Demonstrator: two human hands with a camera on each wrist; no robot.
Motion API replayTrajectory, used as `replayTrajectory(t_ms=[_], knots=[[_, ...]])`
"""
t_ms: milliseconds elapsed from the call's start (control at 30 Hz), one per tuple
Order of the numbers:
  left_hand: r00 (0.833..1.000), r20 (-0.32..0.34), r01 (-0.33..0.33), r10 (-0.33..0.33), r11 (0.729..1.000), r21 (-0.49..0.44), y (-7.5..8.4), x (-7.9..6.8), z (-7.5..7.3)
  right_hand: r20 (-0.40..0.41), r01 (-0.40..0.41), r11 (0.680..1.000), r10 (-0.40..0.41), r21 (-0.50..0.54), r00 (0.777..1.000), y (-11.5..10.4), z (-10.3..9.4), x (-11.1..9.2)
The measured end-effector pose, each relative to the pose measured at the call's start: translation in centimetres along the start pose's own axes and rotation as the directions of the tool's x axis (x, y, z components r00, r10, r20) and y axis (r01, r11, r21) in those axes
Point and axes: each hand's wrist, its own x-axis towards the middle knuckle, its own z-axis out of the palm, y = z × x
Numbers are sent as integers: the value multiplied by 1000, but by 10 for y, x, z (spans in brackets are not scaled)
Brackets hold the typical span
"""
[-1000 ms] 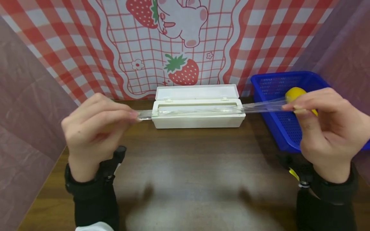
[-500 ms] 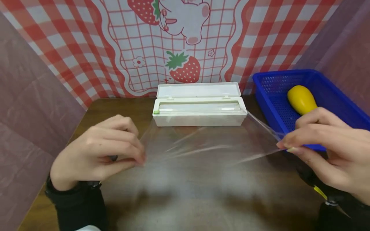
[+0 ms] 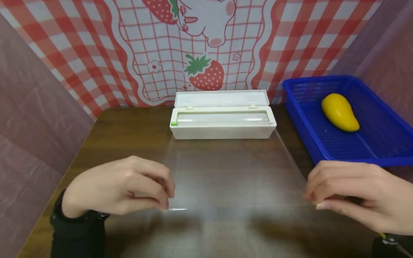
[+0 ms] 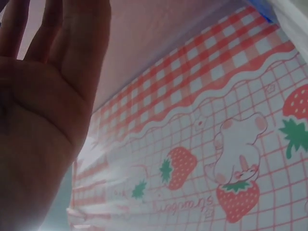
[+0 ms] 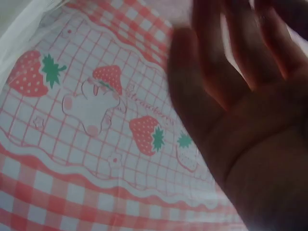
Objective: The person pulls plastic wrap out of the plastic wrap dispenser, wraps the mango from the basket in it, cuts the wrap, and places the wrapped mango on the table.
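Note:
A sheet of clear plastic wrap [image 3: 226, 172] stretches over the wooden table from a white wrap dispenser box [image 3: 222, 133], whose lid stands raised at the back. My left hand [image 3: 122, 186] pinches the near left corner of the sheet between thumb and fingers. At the near right corner, my right hand [image 3: 358, 195] pinches it the same way. Through the box's window the roll [image 3: 222, 117] shows, with a small green slider [image 3: 174, 123] at the left end. The wrist views show my left palm [image 4: 43, 106] and right palm [image 5: 260, 130], but not the pinched edges clearly.
To the right stands a blue plastic basket [image 3: 303, 125] with a yellow mango [image 3: 340, 112] in it. Behind the box hangs a red-checked strawberry cloth [image 3: 129, 57]. Bare wooden table [image 3: 129, 132] lies left of the box, and pinkish cloth walls flank both sides.
Both hands have moved back from the box toward me and lower, drawing the wrap out. The sheet, bunched narrow earlier, is now spread wide and flat. The box stays where it was.

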Motion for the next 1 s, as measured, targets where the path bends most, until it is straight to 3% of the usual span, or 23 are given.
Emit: replayTrajectory(t_ms=[167, 433, 533, 667, 767, 867, 1000], knots=[[991, 103, 95, -86, 992, -83, -8, -2, 10, 192, -101, 993, 110, -59, 975, -13, 6, 13], [946, 295, 191, -132, 965, -181, -32, -3, 36, 306, -255, 962, 274, -100, 912, -4, 21, 6], [930, 343, 220, -131, 947, -234, -44, -6, 47, 352, -329, 941, 337, -84, 873, 3, 30, 0], [916, 387, 232, -108, 928, -292, -60, -9, 64, 395, -368, 928, 356, -48, 847, 16, 42, -9], [901, 421, 249, -109, 923, -294, -71, -11, 76, 413, -356, 934, 333, -22, 848, 26, 50, -16], [878, 458, 300, -141, 908, -294, -79, -14, 86, 431, -355, 935, 325, -11, 842, 34, 58, -22], [832, 510, 402, -216, 869, -288, -83, -18, 96, 444, -355, 935, 323, -12, 836, 42, 68, -28]])
